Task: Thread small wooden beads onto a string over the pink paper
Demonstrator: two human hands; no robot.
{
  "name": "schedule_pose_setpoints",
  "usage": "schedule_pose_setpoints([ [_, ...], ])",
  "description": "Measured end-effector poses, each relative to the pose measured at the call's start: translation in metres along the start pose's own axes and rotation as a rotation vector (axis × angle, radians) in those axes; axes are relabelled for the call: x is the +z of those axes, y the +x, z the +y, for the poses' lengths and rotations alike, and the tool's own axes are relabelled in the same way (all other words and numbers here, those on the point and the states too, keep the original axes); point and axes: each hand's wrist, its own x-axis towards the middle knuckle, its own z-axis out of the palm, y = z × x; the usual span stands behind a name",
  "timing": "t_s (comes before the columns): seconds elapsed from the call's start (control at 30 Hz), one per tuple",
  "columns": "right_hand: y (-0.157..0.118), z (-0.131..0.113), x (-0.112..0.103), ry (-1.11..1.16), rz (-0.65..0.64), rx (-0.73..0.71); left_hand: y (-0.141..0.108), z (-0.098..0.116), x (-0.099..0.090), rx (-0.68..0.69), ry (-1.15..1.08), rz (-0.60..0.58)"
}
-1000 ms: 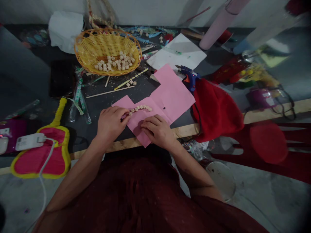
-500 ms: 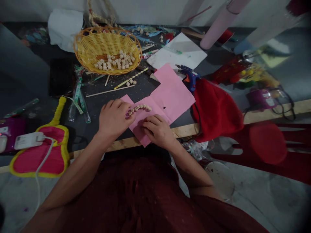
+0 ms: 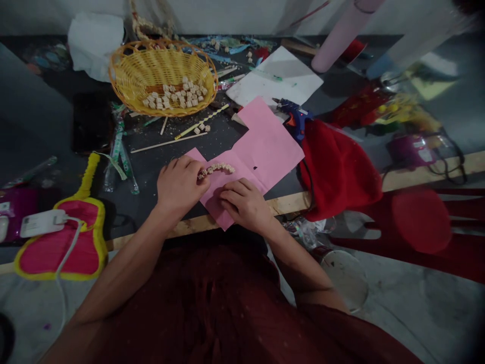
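A curved row of small beige blocks (image 3: pixel 222 167) lies over a folded pink sheet of paper (image 3: pixel 271 144) at the table's front edge. My left hand (image 3: pixel 181 183) is closed around the left end of this row, its fingers curled and thumb against the pieces. To the right, my right hand (image 3: pixel 245 203) rests on the lower part of the sheet, just below the row. Its fingers are bent and pressed together; whatever may be between the tips is hidden. A yellow wicker basket (image 3: pixel 131 76) holds more beige blocks (image 3: pixel 178 97) behind the left hand.
A blue glue gun (image 3: pixel 297 119) lies beside the pink sheet, next to a red cloth (image 3: pixel 335 172). Thin sticks (image 3: pixel 170 142) and a black phone (image 3: pixel 92 123) are at left. A pink-and-yellow guitar-shaped piece (image 3: pixel 68 237) and white charger (image 3: pixel 42 223) sit at the front left.
The whole view has shifted slightly. Both hands stay by the row of blocks on the pink paper, with hardly any movement of the fingers.
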Motion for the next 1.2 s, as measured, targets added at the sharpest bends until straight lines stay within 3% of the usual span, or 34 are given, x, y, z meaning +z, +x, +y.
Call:
schedule_pose_setpoints([
  [0.3,0.0006,-0.0005,0.0001,-0.031,-0.039,0.036,-0.0003,0.0002,0.0011,0.006,-0.005,0.008],
  [0.7,0.0019,-0.0015,-0.0008,-0.044,0.057,-0.032,-0.0003,-0.0021,0.0044,0.019,-0.026,0.017],
  [1.2,-0.0010,-0.0001,0.0008,-0.047,0.019,-0.006,-0.0037,-0.0030,0.0055,0.026,-0.024,0.016],
])
